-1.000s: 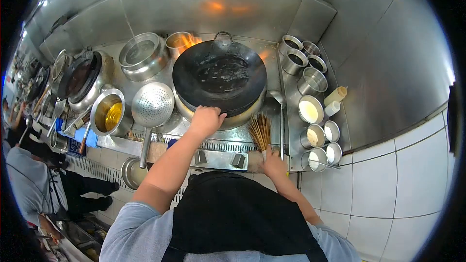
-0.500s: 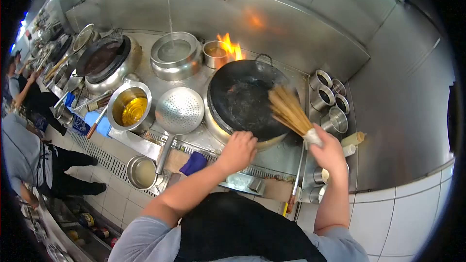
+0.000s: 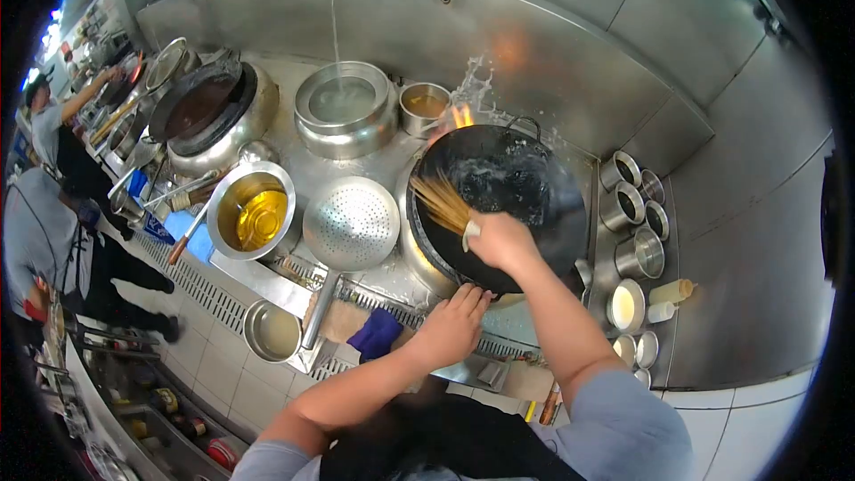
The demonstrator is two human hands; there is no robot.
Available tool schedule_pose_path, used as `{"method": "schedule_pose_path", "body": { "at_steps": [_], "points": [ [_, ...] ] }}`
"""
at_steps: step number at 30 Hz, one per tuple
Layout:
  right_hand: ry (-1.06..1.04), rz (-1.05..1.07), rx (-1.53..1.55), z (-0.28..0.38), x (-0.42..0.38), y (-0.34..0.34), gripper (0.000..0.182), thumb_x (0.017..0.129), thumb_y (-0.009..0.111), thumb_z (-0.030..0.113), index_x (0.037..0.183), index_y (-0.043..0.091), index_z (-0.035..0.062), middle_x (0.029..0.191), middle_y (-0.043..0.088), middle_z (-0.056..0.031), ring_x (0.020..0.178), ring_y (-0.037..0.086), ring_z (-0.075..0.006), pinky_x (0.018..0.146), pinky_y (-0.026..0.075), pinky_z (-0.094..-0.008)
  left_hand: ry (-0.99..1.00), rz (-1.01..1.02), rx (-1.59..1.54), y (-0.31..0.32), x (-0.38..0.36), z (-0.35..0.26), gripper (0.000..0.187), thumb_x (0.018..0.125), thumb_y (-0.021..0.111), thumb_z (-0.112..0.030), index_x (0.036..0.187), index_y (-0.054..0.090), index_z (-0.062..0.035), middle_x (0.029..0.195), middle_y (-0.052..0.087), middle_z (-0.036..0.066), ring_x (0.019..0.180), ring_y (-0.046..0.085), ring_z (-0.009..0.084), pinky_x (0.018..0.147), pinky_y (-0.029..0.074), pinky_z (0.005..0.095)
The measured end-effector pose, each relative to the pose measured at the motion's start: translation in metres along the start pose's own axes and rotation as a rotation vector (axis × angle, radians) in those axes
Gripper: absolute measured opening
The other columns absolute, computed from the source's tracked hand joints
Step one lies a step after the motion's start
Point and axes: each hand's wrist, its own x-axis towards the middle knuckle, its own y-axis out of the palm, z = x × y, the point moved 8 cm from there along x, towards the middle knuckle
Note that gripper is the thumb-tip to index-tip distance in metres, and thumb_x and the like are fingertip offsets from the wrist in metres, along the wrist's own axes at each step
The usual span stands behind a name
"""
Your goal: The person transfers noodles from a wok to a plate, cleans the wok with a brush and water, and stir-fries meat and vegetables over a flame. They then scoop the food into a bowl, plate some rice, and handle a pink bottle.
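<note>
My right hand [image 3: 503, 240] is closed round the pale handle of a bamboo wok brush [image 3: 441, 200]. The bristles point left, inside the black wok [image 3: 557, 214] on the burner, where water is swirling. My left hand [image 3: 456, 325] sits at the wok's near rim, with its fingers curled over the edge; the fingertips are partly hidden. To the left of the wok lies a perforated metal strainer ladle [image 3: 352, 221], its handle toward me. Flames [image 3: 460, 116] show at the wok's far left side, and water splashes [image 3: 475, 87] up behind it.
A metal pot with yellow oil [image 3: 263, 218] stands left of the strainer. Behind are a water-filled pot [image 3: 343, 98] under a running stream and a small pan [image 3: 425, 105]. Seasoning containers [image 3: 639, 254] line the right side. A purple cloth [image 3: 376, 334] lies in front. Other people [image 3: 53, 232] stand far left.
My right hand has swung the brush from the wok's right side to its left inside. Water now splashes behind the wok, and the flames look smaller. The left hand stays at the near rim.
</note>
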Motion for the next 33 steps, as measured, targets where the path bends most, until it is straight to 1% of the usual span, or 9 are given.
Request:
{"method": "schedule_pose_path", "body": {
  "at_steps": [4, 12, 14, 18, 22, 26, 28, 30, 33],
  "points": [
    [0.316, -0.304, 0.16, -0.065, 0.079, -0.004, 0.029, 0.081, 0.057, 0.029, 0.105, 0.065, 0.0144, 0.099, 0.066, -0.0185, 0.093, 0.063, -0.0368, 0.08, 0.051, -0.0453, -0.001, -0.007, 0.029, -0.001, -0.001, -0.006, 0.062, 0.079, 0.063, -0.021, 0.131, 0.044, 0.0054, 0.127, 0.047, 0.019, 0.125, 0.041, 0.0328, 0.098, 0.043, 0.04],
    [-0.143, 0.183, -0.162, -0.034, -0.044, 0.001, 0.024, 0.079, 0.058, 0.021, 0.096, 0.067, 0.0053, 0.091, 0.068, -0.0189, 0.088, 0.066, -0.0367, 0.077, 0.053, -0.0456, 0.044, 0.024, 0.036, -0.001, -0.004, -0.01, 0.066, 0.078, 0.065, -0.022, 0.134, 0.04, 0.0031, 0.129, 0.046, 0.018, 0.125, 0.042, 0.0327, 0.094, 0.046, 0.0404],
    [-0.028, 0.231, -0.441, -0.084, -0.023, 0.009, 0.022, 0.078, 0.058, 0.017, 0.092, 0.07, 0.0044, 0.09, 0.069, -0.0175, 0.087, 0.068, -0.0336, 0.074, 0.054, -0.0435, 0.034, 0.048, -0.023, -0.007, -0.003, -0.013, 0.064, 0.078, 0.065, -0.021, 0.133, 0.042, 0.0033, 0.128, 0.047, 0.018, 0.123, 0.044, 0.0329, 0.094, 0.046, 0.0403],
    [0.288, -0.069, -0.227, -0.118, 0.065, -0.008, 0.019, 0.078, 0.056, 0.01, 0.087, 0.072, 0.0055, 0.09, 0.07, -0.0147, 0.082, 0.068, -0.0305, 0.069, 0.054, -0.0417, 0.025, -0.005, -0.009, -0.008, 0.001, -0.012, 0.061, 0.077, 0.065, -0.018, 0.131, 0.045, 0.0031, 0.125, 0.049, 0.018, 0.121, 0.046, 0.0322, 0.093, 0.047, 0.0398],
    [-0.094, -0.084, -0.301, -0.054, 0.015, 0.035, 0.028, 0.079, 0.054, 0.011, 0.103, 0.065, -0.0006, 0.087, 0.068, -0.02, 0.078, 0.068, -0.0319, 0.068, 0.054, -0.0411, 0.032, 0.003, 0.01, -0.009, -0.003, -0.013, 0.062, 0.077, 0.065, -0.016, 0.133, 0.043, 0.0002, 0.128, 0.047, 0.017, 0.124, 0.044, 0.0315, 0.093, 0.047, 0.0399],
    [-0.129, 0.085, -0.591, -0.067, -0.073, 0.05, 0.023, 0.086, 0.049, 0.014, 0.097, 0.062, -0.0019, 0.079, 0.067, -0.0159, 0.076, 0.067, -0.0318, 0.067, 0.054, -0.0417, 0.027, 0.028, -0.006, -0.008, -0.002, -0.01, 0.064, 0.077, 0.064, -0.016, 0.135, 0.041, -0.0003, 0.13, 0.045, 0.017, 0.125, 0.042, 0.0318, 0.092, 0.048, 0.0398],
    [0.304, -0.086, -0.323, -0.135, -0.034, 0.024, 0.023, 0.087, 0.048, 0.014, 0.09, 0.066, -0.0002, 0.081, 0.067, -0.0186, 0.077, 0.068, -0.0316, 0.068, 0.054, -0.0423, 0.047, 0.014, -0.001, -0.009, -0.007, -0.013, 0.065, 0.077, 0.064, -0.016, 0.136, 0.04, -0.0005, 0.131, 0.044, 0.017, 0.126, 0.042, 0.0319, 0.092, 0.048, 0.0398],
    [0.152, -0.095, -0.568, -0.169, 0.042, 0.016, 0.025, 0.087, 0.049, 0.019, 0.084, 0.068, 0.0024, 0.083, 0.067, -0.0221, 0.078, 0.068, -0.034, 0.069, 0.054, -0.045, 0.039, 0.032, -0.022, -0.006, -0.005, -0.011, 0.066, 0.077, 0.064, -0.017, 0.136, 0.039, -0.0011, 0.13, 0.045, 0.016, 0.125, 0.043, 0.0318, 0.091, 0.048, 0.0398],
    [0.142, -0.219, -0.184, -0.123, 0.063, 0.001, 0.025, 0.085, 0.05, 0.019, 0.097, 0.065, 0.003, 0.085, 0.067, -0.0214, 0.08, 0.067, -0.035, 0.069, 0.054, -0.0455, 0.037, 0.039, -0.036, -0.001, -0.004, -0.009, 0.066, 0.076, 0.065, -0.015, 0.136, 0.04, -0.0018, 0.13, 0.046, 0.016, 0.125, 0.043, 0.0315, 0.091, 0.048, 0.0402]
  ]
}}
